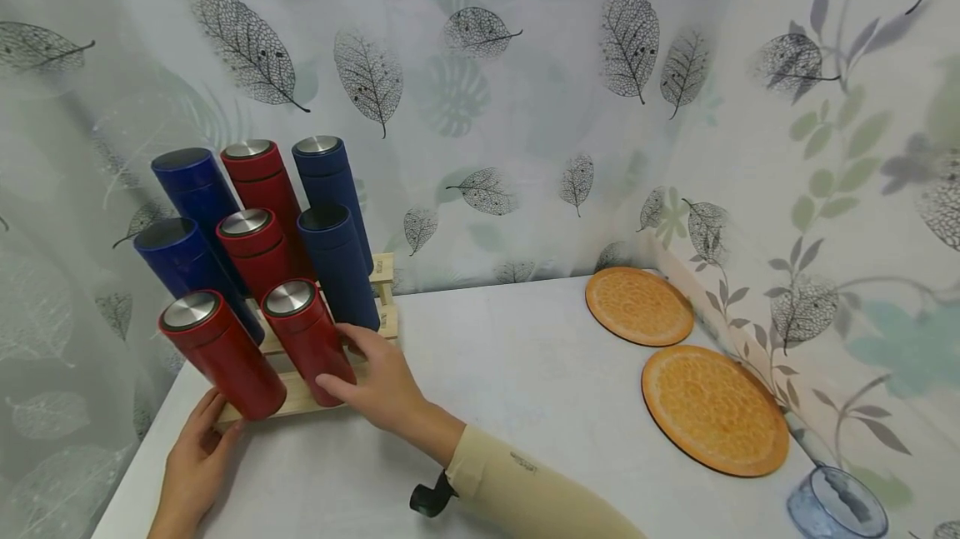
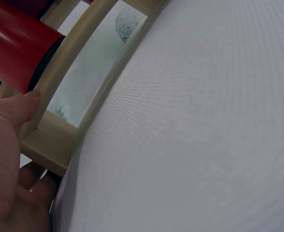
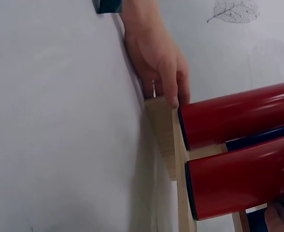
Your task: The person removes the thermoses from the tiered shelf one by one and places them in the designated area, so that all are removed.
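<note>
In the head view, my right hand (image 1: 386, 381) holds the red thermos (image 1: 311, 343) at the front right of a stepped wooden rack (image 1: 300, 396), thumb in front and fingers on its right side. That bottle stands on the lowest step beside another red thermos (image 1: 225, 356). My left hand (image 1: 197, 460) grips the rack's front left corner. In the left wrist view, the left thumb (image 2: 26, 106) lies on the rack's front rail by a red bottle's base, other fingers under the end piece. Only fingertips (image 3: 282, 215) of the right hand show in the right wrist view.
Behind the front bottles stand blue thermoses (image 1: 197, 260), red ones (image 1: 258, 247) and dark blue ones (image 1: 341, 264) on higher steps. Two round orange-brown mats (image 1: 712, 410) lie at the table's right, near a clear bowl (image 1: 836, 506). A leaf-patterned curtain (image 1: 480, 114) borders the white table (image 1: 510, 356).
</note>
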`<state>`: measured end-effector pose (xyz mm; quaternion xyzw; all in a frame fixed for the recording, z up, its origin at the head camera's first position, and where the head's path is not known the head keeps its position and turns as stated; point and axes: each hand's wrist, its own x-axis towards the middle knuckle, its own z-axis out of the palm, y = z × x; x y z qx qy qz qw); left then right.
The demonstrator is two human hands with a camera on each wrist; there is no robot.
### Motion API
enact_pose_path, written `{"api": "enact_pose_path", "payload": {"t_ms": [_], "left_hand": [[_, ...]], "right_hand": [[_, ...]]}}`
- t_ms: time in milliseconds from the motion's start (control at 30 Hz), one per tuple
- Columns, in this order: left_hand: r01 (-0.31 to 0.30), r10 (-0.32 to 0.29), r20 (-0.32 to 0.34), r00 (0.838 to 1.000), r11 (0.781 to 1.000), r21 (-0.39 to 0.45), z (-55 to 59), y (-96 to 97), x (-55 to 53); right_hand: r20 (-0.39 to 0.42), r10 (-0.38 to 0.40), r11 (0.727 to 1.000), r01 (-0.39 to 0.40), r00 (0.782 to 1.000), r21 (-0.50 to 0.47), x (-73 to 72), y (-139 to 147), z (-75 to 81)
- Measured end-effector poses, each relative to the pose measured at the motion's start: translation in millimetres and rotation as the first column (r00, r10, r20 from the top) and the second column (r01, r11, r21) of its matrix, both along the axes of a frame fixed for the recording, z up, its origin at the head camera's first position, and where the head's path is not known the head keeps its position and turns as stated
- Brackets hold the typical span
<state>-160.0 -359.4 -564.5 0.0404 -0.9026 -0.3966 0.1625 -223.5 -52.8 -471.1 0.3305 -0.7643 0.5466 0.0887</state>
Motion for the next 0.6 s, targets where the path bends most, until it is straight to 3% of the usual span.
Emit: {"api": "enact_pose_path", "payload": {"t_ms": [600], "left_hand": [[0.002,-0.002,0.001,1.0,1.0,0.004,-1.1,-1.0,-0.6]], "right_hand": [[0.061,-0.005,0.998,0.009,0.998,-0.055,-6.1,-16.5,-2.1]]}}
